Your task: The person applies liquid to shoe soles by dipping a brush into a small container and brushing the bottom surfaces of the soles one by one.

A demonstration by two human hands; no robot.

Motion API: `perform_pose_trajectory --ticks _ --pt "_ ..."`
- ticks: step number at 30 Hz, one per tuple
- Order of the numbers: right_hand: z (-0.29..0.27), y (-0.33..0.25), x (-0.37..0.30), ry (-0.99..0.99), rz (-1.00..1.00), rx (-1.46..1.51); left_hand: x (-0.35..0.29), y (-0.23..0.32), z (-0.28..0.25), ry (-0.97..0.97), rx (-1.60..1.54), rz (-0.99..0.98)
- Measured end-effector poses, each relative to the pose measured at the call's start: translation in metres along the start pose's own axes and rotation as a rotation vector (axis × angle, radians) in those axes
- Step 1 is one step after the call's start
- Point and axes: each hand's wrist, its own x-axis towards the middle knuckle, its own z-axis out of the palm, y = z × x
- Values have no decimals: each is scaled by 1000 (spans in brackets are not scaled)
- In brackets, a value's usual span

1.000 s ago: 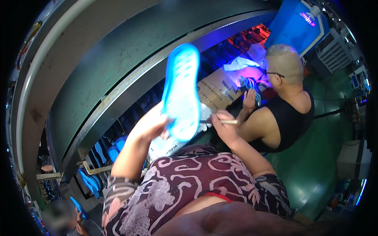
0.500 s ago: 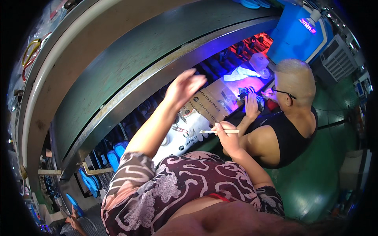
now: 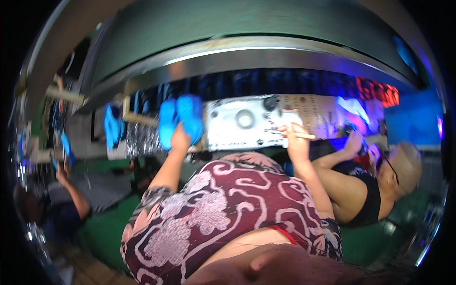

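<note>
My left hand (image 3: 180, 138) is at the near end of a pair of blue shoe soles (image 3: 190, 114) standing left of the white work surface. Its thumb lies over one sole and the other fingers are hidden, so it appears closed on that sole; motion blurs the detail. Over the right part of the white work surface (image 3: 225, 135), my right hand (image 3: 298, 141) grips a thin brush (image 3: 306, 136) with a pale handle, its tip pointing left. A round whitish container (image 3: 245, 119) stands in the middle of that surface.
A long conveyor belt (image 3: 247, 21) with a metal edge runs across the far side. To the right, a co-worker (image 3: 370, 190) bends over a shoe under violet light. Another person (image 3: 71, 194) holds a blue piece at left. More blue soles (image 3: 113, 126) hang beyond a wooden bar.
My view has turned left. My left hand, raised with spread fingers before, has come down to the blue soles. My right hand still holds the brush.
</note>
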Motion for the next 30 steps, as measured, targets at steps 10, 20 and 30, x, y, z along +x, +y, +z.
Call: perform_pose_trajectory --ticks 10,20,30 --pt "41 -4 1 -24 71 -25 -2 -25 -7 88 141 26" --pt "54 0 0 -15 110 32 5 -23 -10 89 91 85" --pt "40 10 0 -6 157 84 1 -33 -18 11 -14 -22"
